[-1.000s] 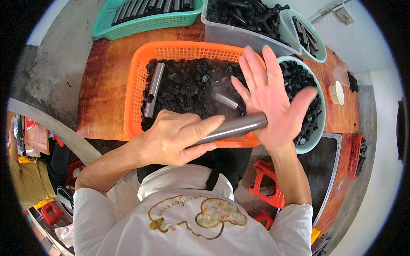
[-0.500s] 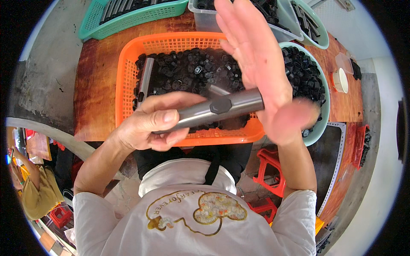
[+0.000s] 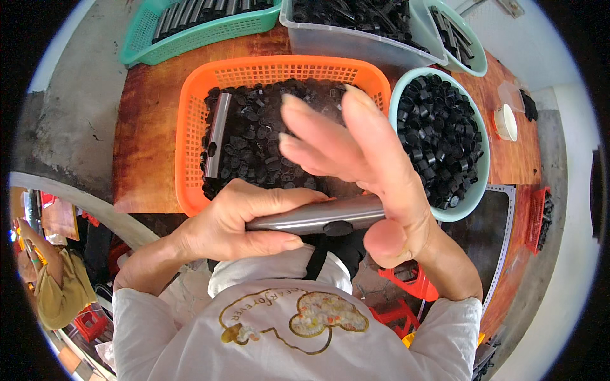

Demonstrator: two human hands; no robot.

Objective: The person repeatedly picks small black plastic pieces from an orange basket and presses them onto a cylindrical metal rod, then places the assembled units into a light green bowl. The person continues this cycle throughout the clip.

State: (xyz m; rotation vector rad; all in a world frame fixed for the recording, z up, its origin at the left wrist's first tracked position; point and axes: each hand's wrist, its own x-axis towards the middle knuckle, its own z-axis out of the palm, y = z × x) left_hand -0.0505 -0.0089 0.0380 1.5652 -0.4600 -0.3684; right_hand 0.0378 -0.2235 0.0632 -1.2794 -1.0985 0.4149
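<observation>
At the near side of the orange basket (image 3: pixel 189 130), my left hand (image 3: pixel 222 219) is closed around one end of a grey metal tube (image 3: pixel 289 220), clasping it between thumb and fingers; my right hand (image 3: pixel 393 190) is open, its fingers raised and spread and its thumb apart from them, with the tube's other end at its palm; I cannot tell whether that palm presses on it. A dark oval piece (image 3: pixel 338 228) sits on the side of the tube facing me.

Just beyond my hands, the orange basket holds a bed of small black pieces (image 3: pixel 254 143), and along its left wall lies a second metal tube (image 3: pixel 220 127); to the right stands a pale green basin (image 3: pixel 483 184), heaped with black caps (image 3: pixel 438 127).

Farther out on the wooden table (image 3: pixel 149 146), a green basket (image 3: pixel 219 37) carries a row of metal tubes (image 3: pixel 190 16); beside it a clear bin (image 3: pixel 356 46) is loaded with black parts (image 3: pixel 356 18); past that, another basin (image 3: pixel 481 66) holds dark rods (image 3: pixel 452 35).

The tube I hold lies nearly level from left to right, spanning the gap between my two hands.
</observation>
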